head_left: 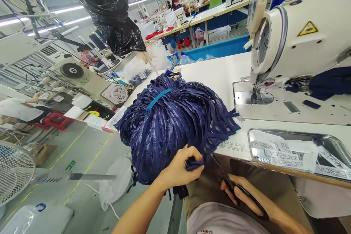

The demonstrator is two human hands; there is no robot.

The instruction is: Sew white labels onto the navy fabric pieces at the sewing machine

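Note:
A big bundle of navy lace strips [170, 120], tied with a blue band [158, 98], lies on the left end of the white sewing table [219, 76] and hangs over its edge. My left hand [181, 168] pinches the end of a navy strip [194, 163] at the bundle's lower edge. Just to the right, over my lap, my right hand [241, 193] grips black-handled scissors [236, 186], whose blades point up toward the pinched strip.
A white sewing machine [298, 40] stands at the right. A metal tray [298, 150] of white printed labels sits at the table's front edge. A black plastic bag [109, 11] hangs overhead. A fan [13, 170] stands on the floor at left. Other people work at distant tables.

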